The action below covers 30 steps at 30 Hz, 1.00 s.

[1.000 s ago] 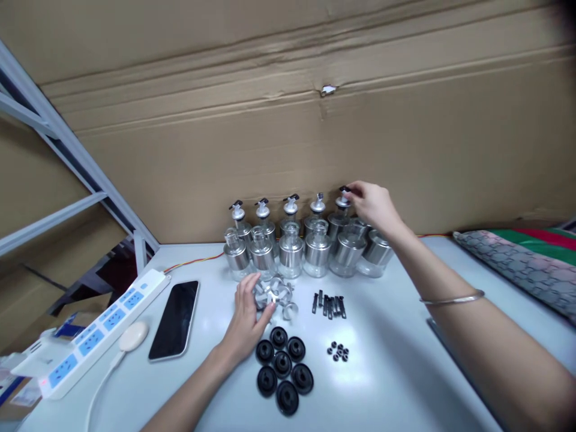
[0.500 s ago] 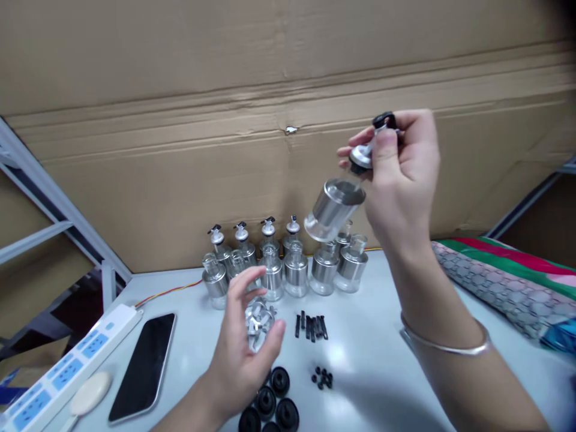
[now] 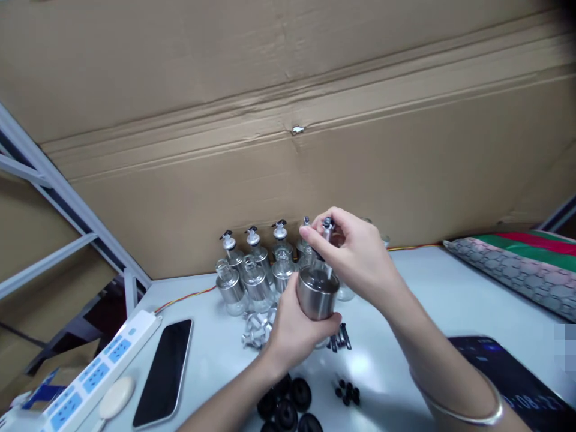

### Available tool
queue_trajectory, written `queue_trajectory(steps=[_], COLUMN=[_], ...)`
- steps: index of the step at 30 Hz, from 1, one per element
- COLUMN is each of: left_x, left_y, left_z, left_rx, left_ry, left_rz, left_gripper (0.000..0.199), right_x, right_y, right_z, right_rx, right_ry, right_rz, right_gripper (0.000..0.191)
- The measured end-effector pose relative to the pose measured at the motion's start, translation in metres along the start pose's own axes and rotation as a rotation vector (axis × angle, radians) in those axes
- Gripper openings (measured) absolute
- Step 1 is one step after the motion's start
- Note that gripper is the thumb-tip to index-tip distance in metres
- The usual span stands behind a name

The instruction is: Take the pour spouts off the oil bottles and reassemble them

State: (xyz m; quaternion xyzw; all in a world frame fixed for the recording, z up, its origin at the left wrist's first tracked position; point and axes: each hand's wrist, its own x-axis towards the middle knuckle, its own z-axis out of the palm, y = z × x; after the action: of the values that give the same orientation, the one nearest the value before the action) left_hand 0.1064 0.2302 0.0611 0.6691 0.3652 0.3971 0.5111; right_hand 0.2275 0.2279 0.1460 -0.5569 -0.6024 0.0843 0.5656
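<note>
My left hand [image 3: 294, 333] is wrapped around the lower body of a glass bottle [image 3: 317, 295] with a brushed steel sleeve, held upright above the table. At its top, my right hand [image 3: 355, 249] has thumb and fingers closed around the metal pour spout [image 3: 328, 231], which sits in the neck; the fingers partly hide it. Behind stand more sleeved bottles [image 3: 230, 287] with open necks, and a back row with silver-and-black spouts [image 3: 252, 236]. Beside my left hand lie loose silver metal parts [image 3: 258, 329]. Black strips [image 3: 341, 338] lie partly behind that hand.
Round black caps [image 3: 300, 393] and small black plugs [image 3: 347, 393] lie near the front. At left are a phone [image 3: 162, 375], a white round pad [image 3: 117, 397] and a power strip [image 3: 95, 377]. A lit phone [image 3: 504, 378] lies under my right forearm; cardboard [image 3: 202, 180] backs the table.
My right hand has brought the bottle down and left from its raised, tilted position to upright. My left hand, open before, has closed around the bottle's body. The view has shifted slightly.
</note>
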Motion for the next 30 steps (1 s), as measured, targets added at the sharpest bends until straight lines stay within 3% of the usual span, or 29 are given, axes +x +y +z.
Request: queue_trajectory(steps=[5, 11, 15, 19, 21, 23, 25, 26, 27, 30], left_x=[-0.007, -0.005, 0.002, -0.003, -0.007, -0.011, -0.011, -0.010, -0.008, -0.003], left_y=[-0.009, 0.007, 0.003, -0.025, -0.037, -0.042, -0.038, -0.034, -0.030, -0.017], left_z=[0.009, 0.000, -0.013, -0.007, -0.001, 0.001, -0.002, -0.005, -0.008, -0.018], left_rx=[-0.025, -0.201, -0.354, -0.818, -1.032, -1.101, -1.009, -0.934, -0.877, -0.784], left_ry=[-0.099, -0.306, -0.666, -1.014, -1.143, -1.224, -1.225, -1.168, -1.097, -0.872], left_rz=[-0.048, -0.105, -0.218, -0.366, -0.410, -0.391, -0.364, -0.366, -0.364, -0.339], left_gripper=[0.044, 0.043, 0.040, 0.052, 0.060, 0.062, 0.059, 0.056, 0.053, 0.046], right_x=[0.004, 0.007, 0.006, 0.005, 0.007, 0.011, 0.014, 0.015, 0.015, 0.009], right_y=[0.007, 0.013, 0.015, 0.012, 0.010, 0.010, 0.013, 0.015, 0.017, 0.019], right_z=[-0.002, -0.003, -0.004, 0.001, 0.001, -0.006, -0.020, -0.028, -0.037, -0.056], right_rx=[0.121, 0.317, 0.617, 0.884, 0.990, 1.015, 0.936, 0.864, 0.750, 0.349], right_ry=[-0.144, -0.184, -0.245, -0.330, -0.360, -0.322, -0.242, -0.226, -0.278, -0.609], right_rz=[0.121, 0.213, 0.283, 0.322, 0.311, 0.275, 0.203, 0.157, 0.124, 0.097], right_gripper=[0.051, 0.051, 0.051, 0.053, 0.058, 0.060, 0.058, 0.055, 0.049, 0.027])
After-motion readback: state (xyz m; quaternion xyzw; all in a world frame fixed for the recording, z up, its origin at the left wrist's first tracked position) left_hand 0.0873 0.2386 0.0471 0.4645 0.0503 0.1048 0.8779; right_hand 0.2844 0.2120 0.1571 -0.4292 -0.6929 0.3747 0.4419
